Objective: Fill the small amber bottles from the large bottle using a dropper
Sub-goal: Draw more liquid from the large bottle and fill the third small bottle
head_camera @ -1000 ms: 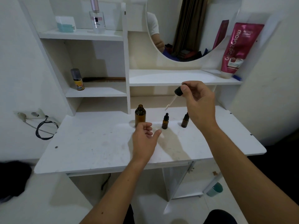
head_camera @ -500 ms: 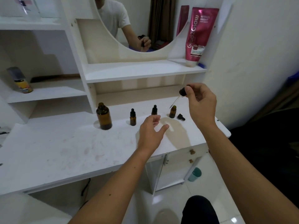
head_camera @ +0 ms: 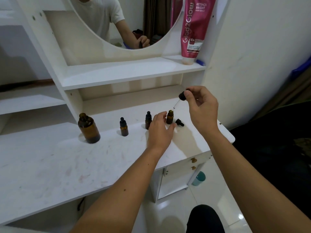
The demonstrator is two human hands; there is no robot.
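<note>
Amber glass, round-shouldered and uncapped, the large bottle (head_camera: 88, 128) stands at the left of a scuffed white laminate worktop (head_camera: 50, 165). Right of it stand two small amber bottles, one (head_camera: 124, 126) well clear, one (head_camera: 148, 120) partly behind the left hand (head_camera: 159, 130), each with a black rubber dropper cap. The left hand's grip is apart, fingers relaxed near the open small bottle (head_camera: 170, 117); a loose black cap (head_camera: 179, 122) lies just beside it. The right hand (head_camera: 201, 106) pinches the dropper (head_camera: 180, 99) by its bulb, thin clear tube slanting to that bottle's mouth.
</note>
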